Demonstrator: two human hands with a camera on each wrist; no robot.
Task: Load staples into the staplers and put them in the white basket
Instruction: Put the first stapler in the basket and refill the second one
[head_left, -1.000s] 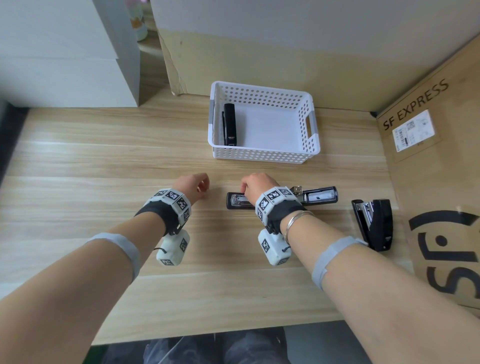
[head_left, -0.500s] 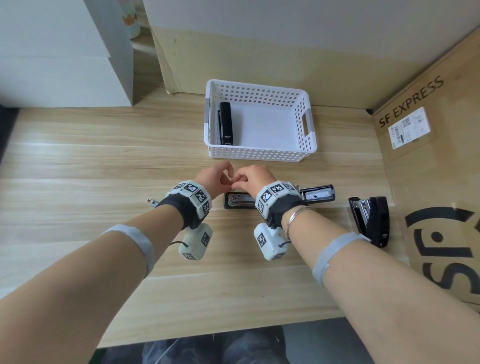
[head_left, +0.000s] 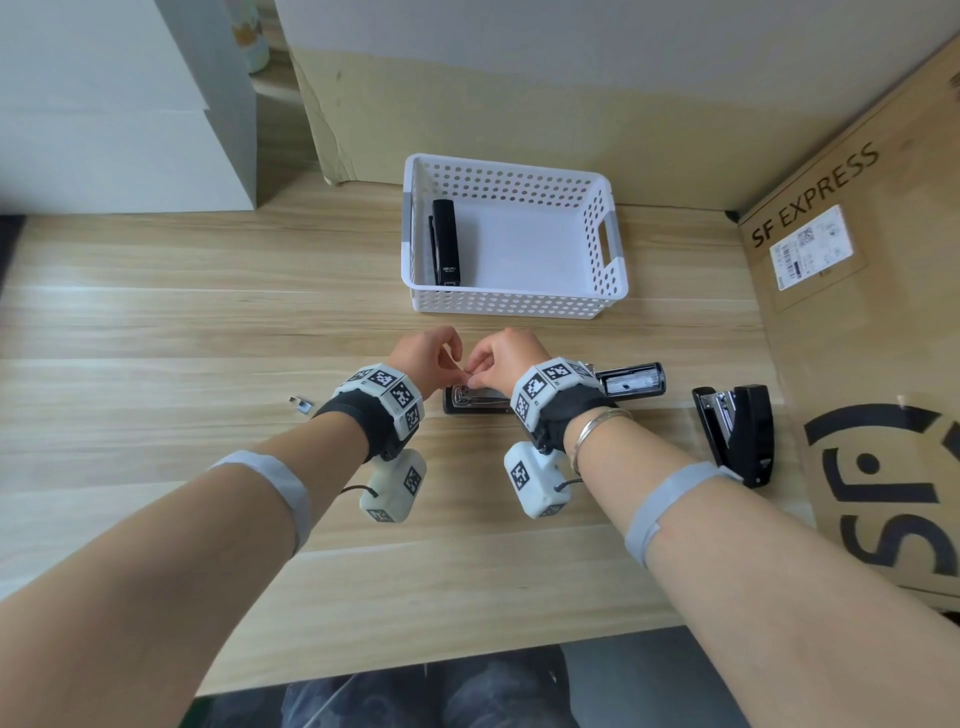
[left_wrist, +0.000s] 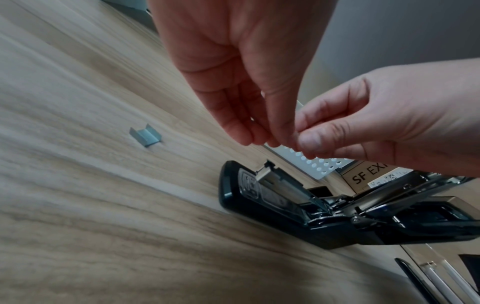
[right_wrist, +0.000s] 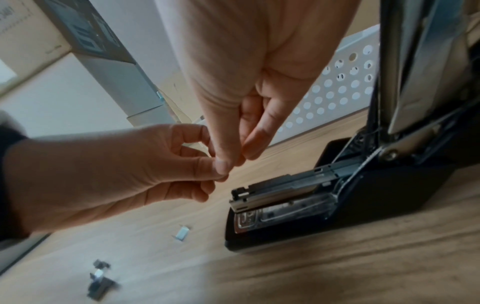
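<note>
1. Since a second ago the left hand (head_left: 427, 355) has crossed from well apart to meet the right hand (head_left: 500, 358); head view: fingertips pinch together just above the opened stapler (head_left: 480, 401), with the white basket (head_left: 613, 249) beyond them holding one stapler (head_left: 445, 248).
2. Left wrist view: both thumbs and forefingers touch; whether staples sit between them I cannot tell. A loose staple strip (left_wrist: 145, 134) lies left of the fingers.
3. Right wrist view: the open magazine (right_wrist: 283, 186) lies just below-right of the pinch.
</note>
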